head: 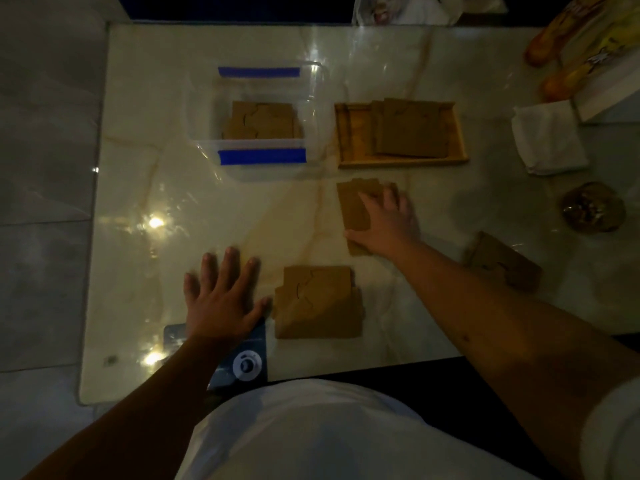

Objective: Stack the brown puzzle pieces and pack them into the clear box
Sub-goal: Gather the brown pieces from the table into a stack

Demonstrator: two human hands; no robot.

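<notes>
The clear box (313,98) with blue clips stands at the back left of the table and holds brown puzzle pieces (261,121). A wooden tray (349,133) to its right holds more brown pieces (412,128). My right hand (384,220) lies flat on a small pile of brown pieces (353,209) in the middle of the table, fingers spread over it. Another stack of brown pieces (318,303) rests near the front edge. My left hand (225,296) hovers open just left of that stack, thumb almost touching it. A further pile of pieces (502,265) lies at the right.
A blue lid with a white round valve (247,365) lies at the front edge under my left wrist. A folded white cloth (549,136), a round glass object (594,211) and yellow packets (571,46) sit at the right. The table is glossy marble.
</notes>
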